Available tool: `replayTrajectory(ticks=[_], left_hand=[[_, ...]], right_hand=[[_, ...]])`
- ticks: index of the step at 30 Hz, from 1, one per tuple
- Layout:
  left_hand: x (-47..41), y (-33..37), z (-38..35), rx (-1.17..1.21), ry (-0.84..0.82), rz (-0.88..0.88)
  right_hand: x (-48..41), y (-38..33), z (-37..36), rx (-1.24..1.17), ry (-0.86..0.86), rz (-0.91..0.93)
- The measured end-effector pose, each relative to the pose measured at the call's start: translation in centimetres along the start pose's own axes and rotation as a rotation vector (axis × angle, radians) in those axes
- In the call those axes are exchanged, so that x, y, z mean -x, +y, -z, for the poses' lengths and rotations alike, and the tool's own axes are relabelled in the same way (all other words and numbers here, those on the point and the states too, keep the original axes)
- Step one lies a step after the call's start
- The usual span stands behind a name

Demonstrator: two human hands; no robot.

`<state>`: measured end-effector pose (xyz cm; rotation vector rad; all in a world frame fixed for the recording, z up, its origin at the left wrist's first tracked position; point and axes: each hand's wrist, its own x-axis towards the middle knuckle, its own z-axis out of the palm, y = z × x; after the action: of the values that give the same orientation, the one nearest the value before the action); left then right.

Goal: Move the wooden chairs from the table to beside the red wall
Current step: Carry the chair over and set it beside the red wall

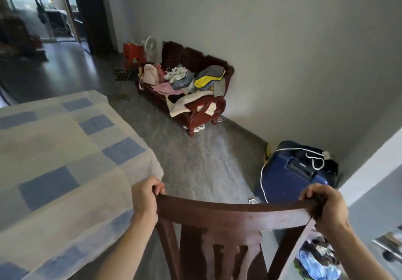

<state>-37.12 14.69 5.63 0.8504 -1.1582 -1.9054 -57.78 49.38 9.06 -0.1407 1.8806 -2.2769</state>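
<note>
Left hand (145, 195) and right hand (326, 205) grip chair (230, 214) — table (130, 149) edge beside.

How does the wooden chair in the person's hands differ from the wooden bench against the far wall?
The chair is gripped at its top rail by the left hand and right hand; the bench stands untouched against the wall. The bench is heaped with clothes; nothing hangs on the chair's back. The chair is beside the table; the bench is farther off. Both are dark reddish wood.
</note>
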Motion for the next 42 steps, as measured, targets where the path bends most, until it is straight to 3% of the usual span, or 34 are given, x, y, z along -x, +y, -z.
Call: replayTrajectory(ticks=[9, 16, 26, 34, 42], left_hand=[[-14.6, 0.4, -13.5, 0.077, 0.029, -0.040], [-28.6, 3.2, -17.7, 0.122, 0.090, -0.161], [-53.9, 7.9, -17.3, 0.047, 0.297, -0.261], [-72.8, 13.4, -16.0, 0.015, 0.434, -0.303], [-96.5, 18.2, -14.4, 0.000, 0.596, -0.341]], right_hand=[[-21.2, -2.3, -4.5, -0.001, -0.056, 0.034], [-37.3, -2.4, -16.1, -0.032, -0.161, 0.019], [-58.8, 0.3, -39.9, 0.089, -0.332, -0.004], [-74.2, 3.4, -61.1, -0.030, -0.549, -0.097], [-91.3, 9.4, -84.1, -0.095, -0.644, -0.190]])
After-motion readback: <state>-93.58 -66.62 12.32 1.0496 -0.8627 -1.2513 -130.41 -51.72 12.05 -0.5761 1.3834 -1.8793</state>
